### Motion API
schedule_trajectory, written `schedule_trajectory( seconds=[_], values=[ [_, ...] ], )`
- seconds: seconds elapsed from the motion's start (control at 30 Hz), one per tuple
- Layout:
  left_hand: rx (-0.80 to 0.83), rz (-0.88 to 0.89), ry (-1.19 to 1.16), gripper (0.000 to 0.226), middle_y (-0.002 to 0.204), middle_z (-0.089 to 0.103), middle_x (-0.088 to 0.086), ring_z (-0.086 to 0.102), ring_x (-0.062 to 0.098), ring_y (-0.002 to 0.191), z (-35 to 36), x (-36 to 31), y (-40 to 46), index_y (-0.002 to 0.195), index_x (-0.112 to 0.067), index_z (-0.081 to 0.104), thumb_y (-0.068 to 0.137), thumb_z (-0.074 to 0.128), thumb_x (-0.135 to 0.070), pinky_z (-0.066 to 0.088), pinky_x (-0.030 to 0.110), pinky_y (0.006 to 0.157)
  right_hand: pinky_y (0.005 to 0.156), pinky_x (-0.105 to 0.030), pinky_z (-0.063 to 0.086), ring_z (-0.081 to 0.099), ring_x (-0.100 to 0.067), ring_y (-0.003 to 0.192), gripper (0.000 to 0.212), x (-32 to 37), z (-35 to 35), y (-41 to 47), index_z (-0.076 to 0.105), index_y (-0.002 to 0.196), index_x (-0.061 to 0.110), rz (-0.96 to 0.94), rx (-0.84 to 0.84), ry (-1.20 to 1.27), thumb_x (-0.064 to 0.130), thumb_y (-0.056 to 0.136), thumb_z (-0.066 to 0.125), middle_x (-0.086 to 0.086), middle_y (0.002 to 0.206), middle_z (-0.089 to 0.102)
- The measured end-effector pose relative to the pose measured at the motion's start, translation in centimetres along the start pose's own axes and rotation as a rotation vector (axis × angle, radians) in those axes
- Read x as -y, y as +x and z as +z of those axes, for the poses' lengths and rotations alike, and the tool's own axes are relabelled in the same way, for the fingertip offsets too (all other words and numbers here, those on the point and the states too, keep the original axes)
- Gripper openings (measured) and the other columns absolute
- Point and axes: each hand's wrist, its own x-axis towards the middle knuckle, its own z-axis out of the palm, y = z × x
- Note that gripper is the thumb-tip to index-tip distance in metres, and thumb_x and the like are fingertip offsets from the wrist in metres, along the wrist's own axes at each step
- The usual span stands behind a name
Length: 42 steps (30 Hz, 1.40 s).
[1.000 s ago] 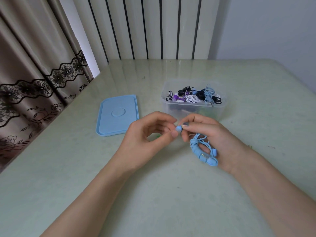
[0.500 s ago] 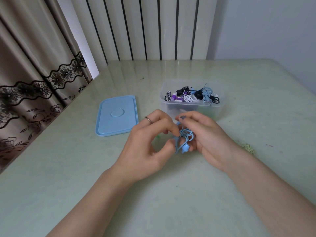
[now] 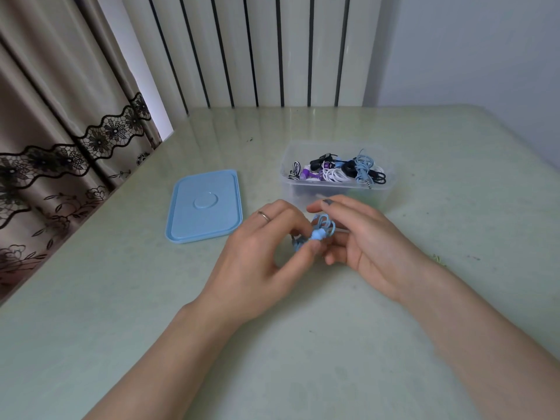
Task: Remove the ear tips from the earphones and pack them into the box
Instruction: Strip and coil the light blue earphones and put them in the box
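Note:
A coiled pair of light blue earphones sits between my two hands, just in front of the box. My left hand, with a ring on one finger, pinches one blue earbud between thumb and forefinger. My right hand cups the cable coil from the right, fingers curled loosely around it. The clear plastic box stands right behind my hands and holds several tangled earphones in black, white, purple and blue. Whether the ear tip is on the bud I cannot tell.
The box's light blue lid lies flat to the left of the box. The pale green table ends at a curtain on the left and a ribbed radiator at the back. A small green scrap lies by my right wrist.
The blue earphones went from hanging below my right hand to being bunched between both hands. My left hand rolled over, ring now showing, and pinches an earbud lower down.

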Motion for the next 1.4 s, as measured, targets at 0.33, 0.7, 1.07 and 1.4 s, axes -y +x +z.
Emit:
schedule_trajectory(
  seconds=[0.33, 0.7, 1.07, 1.4],
  values=[
    [-0.039, -0.385, -0.205, 0.021, 0.073, 0.063, -0.010, 0.061, 0.009, 0.070, 0.2, 0.5, 0.2, 0.079, -0.019, 0.063, 0.100, 0.063, -0.020, 0.046, 0.021, 0.066, 0.049, -0.024, 0.035, 0.044, -0.014, 0.060, 0.010, -0.1, -0.3, -0.3, 0.063, 0.080, 0.014, -0.100, 0.071, -0.193, 0.022, 0.082, 0.069, -0.008, 0.075, 0.047],
    [-0.079, -0.483, -0.213, 0.034, 0.064, 0.054, -0.004, 0.049, 0.010, 0.060, -0.8, 2.1, 0.4, 0.084, -0.016, 0.067, 0.104, 0.042, -0.028, 0.036, 0.021, 0.057, 0.078, -0.033, 0.043, 0.057, -0.017, 0.070, 0.021, -0.6, -0.5, 0.3, 0.064, 0.072, 0.008, -0.111, 0.043, -0.224, 0.008, 0.092, 0.059, 0.002, 0.061, 0.049],
    [0.057, -0.422, 0.180, 0.020, 0.096, 0.059, -0.018, 0.050, -0.004, 0.080, -0.1, 4.6, 0.7, 0.099, -0.031, 0.075, 0.086, 0.068, -0.018, 0.038, 0.017, 0.069, 0.073, -0.038, 0.047, 0.061, -0.017, 0.065, 0.021, -1.2, -0.4, 0.5, 0.071, 0.082, 0.014, -0.107, -0.073, -0.324, 0.021, 0.097, 0.058, -0.001, 0.067, 0.067],
    [0.106, -0.481, 0.167, 0.014, 0.089, 0.066, -0.014, 0.048, -0.011, 0.070, -0.1, 4.6, 1.4, 0.094, -0.028, 0.071, 0.089, 0.065, -0.016, 0.032, 0.009, 0.061, 0.057, -0.026, 0.049, 0.060, -0.013, 0.065, 0.016, -1.2, -0.1, 0.4, 0.064, 0.088, 0.005, -0.124, -0.072, -0.258, 0.015, 0.098, 0.057, -0.004, 0.081, 0.069]
  ],
)
